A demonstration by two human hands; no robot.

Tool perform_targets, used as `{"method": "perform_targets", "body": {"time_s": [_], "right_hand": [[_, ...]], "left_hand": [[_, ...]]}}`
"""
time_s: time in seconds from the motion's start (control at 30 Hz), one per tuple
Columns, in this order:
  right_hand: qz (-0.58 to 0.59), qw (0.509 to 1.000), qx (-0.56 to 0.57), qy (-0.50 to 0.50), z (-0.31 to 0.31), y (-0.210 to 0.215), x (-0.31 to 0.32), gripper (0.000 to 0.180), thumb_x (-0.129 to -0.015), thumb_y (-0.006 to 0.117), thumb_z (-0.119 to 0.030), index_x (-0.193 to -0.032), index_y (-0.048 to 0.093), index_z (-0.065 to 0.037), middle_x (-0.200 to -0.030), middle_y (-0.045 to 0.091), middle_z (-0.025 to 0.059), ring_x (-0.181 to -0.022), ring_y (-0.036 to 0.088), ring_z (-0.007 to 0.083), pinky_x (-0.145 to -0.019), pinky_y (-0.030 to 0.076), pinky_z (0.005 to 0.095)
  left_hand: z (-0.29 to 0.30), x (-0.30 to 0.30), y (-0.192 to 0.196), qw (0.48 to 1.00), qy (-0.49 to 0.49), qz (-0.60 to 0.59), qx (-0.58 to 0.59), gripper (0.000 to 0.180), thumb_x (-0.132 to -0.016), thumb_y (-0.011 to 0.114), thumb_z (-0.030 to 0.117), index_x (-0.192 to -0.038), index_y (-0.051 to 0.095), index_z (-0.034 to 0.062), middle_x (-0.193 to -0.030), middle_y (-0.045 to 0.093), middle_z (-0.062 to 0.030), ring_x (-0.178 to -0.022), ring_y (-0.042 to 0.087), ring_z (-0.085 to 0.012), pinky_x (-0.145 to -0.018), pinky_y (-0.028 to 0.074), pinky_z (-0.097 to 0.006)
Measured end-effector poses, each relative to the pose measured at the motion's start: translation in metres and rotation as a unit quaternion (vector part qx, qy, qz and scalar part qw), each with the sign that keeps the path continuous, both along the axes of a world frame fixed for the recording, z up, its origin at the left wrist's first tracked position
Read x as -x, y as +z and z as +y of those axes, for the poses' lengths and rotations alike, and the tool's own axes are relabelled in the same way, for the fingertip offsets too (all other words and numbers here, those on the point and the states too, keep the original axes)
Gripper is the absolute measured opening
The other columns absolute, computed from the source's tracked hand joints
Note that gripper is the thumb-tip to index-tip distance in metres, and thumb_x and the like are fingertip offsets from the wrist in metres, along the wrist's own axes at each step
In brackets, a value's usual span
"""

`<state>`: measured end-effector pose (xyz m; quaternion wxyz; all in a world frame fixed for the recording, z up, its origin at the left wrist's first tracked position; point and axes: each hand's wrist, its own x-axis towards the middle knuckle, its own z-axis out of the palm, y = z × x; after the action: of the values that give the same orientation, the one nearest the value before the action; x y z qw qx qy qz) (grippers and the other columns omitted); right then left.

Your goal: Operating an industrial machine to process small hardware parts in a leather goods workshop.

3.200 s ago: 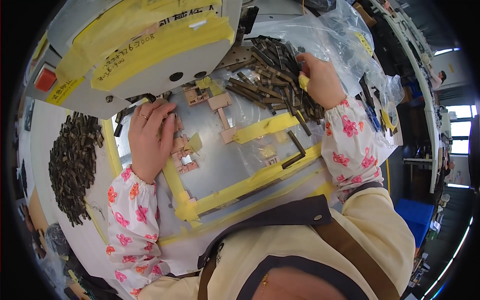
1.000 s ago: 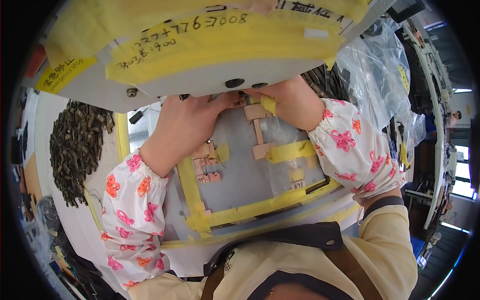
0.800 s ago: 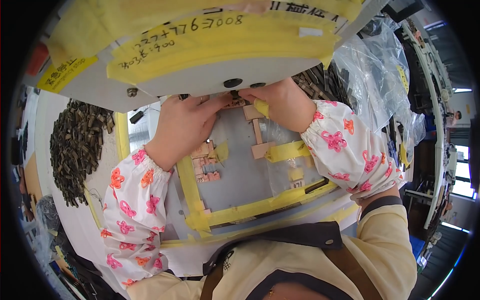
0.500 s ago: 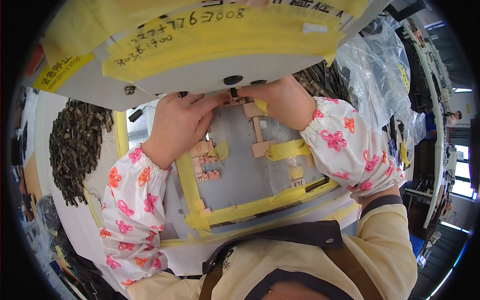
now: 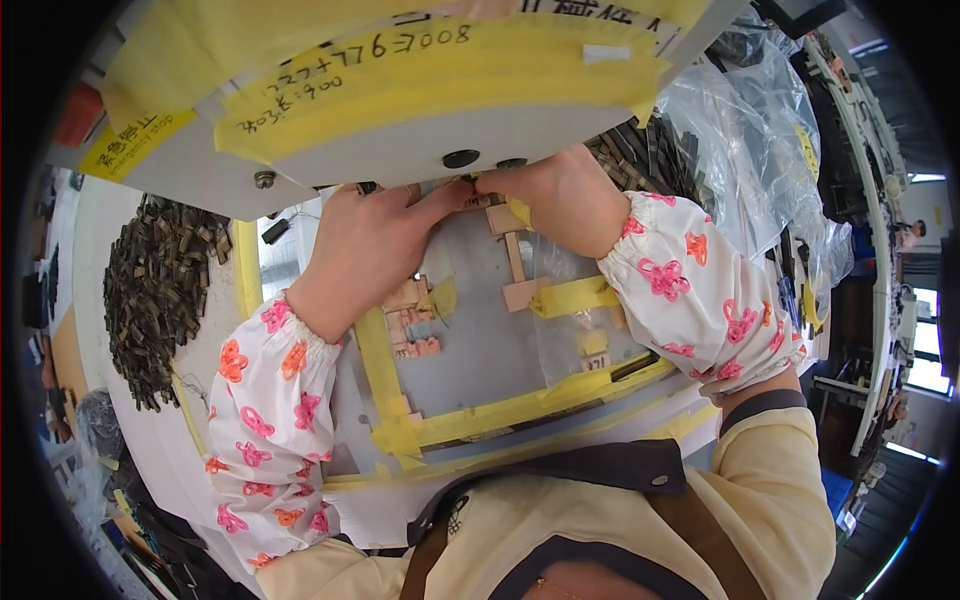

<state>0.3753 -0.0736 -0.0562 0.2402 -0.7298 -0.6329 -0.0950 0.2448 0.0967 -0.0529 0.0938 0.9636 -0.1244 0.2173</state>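
Under the lower edge of a white machine housing (image 5: pixel 330 165), the fingertips of both my hands come together. My left hand (image 5: pixel 370 245) reaches in from the left, its index finger stretched to the meeting point and the other fingers bent and partly hidden by the housing. From the right, my right hand (image 5: pixel 570 205) points its curled fingers at the same spot. Something small and dark shows between the fingertips; its kind is hidden. Just below them, a pinkish wooden block (image 5: pixel 473 203) is partly covered by my left finger.
Pinkish wooden blocks (image 5: pixel 515 257) and yellow tape (image 5: pixel 385 370) lie on the grey plate (image 5: pixel 465 340). A heap of small dark blocks (image 5: pixel 160 300) stands left; one dark block (image 5: pixel 275 231) lies apart. Longer dark strips (image 5: pixel 660 155) and clear plastic bags (image 5: pixel 740 140) are at the right.
My left hand has shifted slightly right and its index finger now covers more of the wooden block. The dark piece at the fingertips shows less. My right hand has barely moved.
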Motion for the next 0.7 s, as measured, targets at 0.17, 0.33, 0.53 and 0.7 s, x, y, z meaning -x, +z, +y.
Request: {"method": "perform_targets", "body": {"time_s": [0.17, 0.33, 0.53, 0.7], "right_hand": [[-0.077, 0.997, 0.022, 0.000, 0.003, 0.009, -0.003, 0.014, -0.066, 0.061, -0.010, -0.078, 0.067, -0.010, -0.076, 0.062, 0.0083, -0.075, 0.061, 0.0277, -0.066, 0.050, 0.0377], [-0.064, 0.998, 0.018, 0.000, 0.006, 0.015, 0.000, 0.025, -0.068, 0.061, -0.010, -0.092, 0.068, -0.008, -0.094, 0.063, 0.0127, -0.089, 0.060, 0.0315, -0.077, 0.049, 0.0393], [-0.031, 0.999, 0.003, 0.008, -0.002, 0.018, 0.004, 0.028, -0.072, 0.063, -0.009, -0.100, 0.067, -0.009, -0.107, 0.061, 0.0137, -0.102, 0.057, 0.0304, -0.086, 0.047, 0.0406], [-0.029, 0.994, 0.104, 0.000, 0.000, 0.017, 0.001, 0.023, -0.072, 0.062, -0.010, -0.093, 0.071, -0.011, -0.108, 0.062, 0.0100, -0.106, 0.056, 0.0275, -0.091, 0.044, 0.0397]], "left_hand": [[0.016, 0.011, -0.007, 0.996, 0.047, 0.034, 0.072, 0.040, -0.069, 0.059, 0.002, -0.106, 0.065, 0.0170, -0.072, 0.060, -0.0058, -0.064, 0.060, -0.0248, -0.055, 0.047, -0.037], [0.017, 0.010, -0.004, 0.999, 0.018, 0.016, 0.036, 0.025, -0.070, 0.060, 0.008, -0.093, 0.067, 0.0123, -0.096, 0.062, -0.0080, -0.091, 0.059, -0.0295, -0.078, 0.048, -0.039], [0.014, 0.006, -0.020, 0.999, -0.018, 0.007, 0.031, 0.024, -0.071, 0.064, 0.010, -0.094, 0.066, 0.0105, -0.100, 0.062, -0.0088, -0.095, 0.059, -0.0296, -0.082, 0.048, -0.040], [0.016, 0.011, -0.018, 0.999, 0.013, 0.039, 0.013, 0.032, -0.068, 0.063, 0.009, -0.099, 0.065, 0.0146, -0.100, 0.062, -0.0053, -0.094, 0.059, -0.0280, -0.081, 0.048, -0.039]]}}
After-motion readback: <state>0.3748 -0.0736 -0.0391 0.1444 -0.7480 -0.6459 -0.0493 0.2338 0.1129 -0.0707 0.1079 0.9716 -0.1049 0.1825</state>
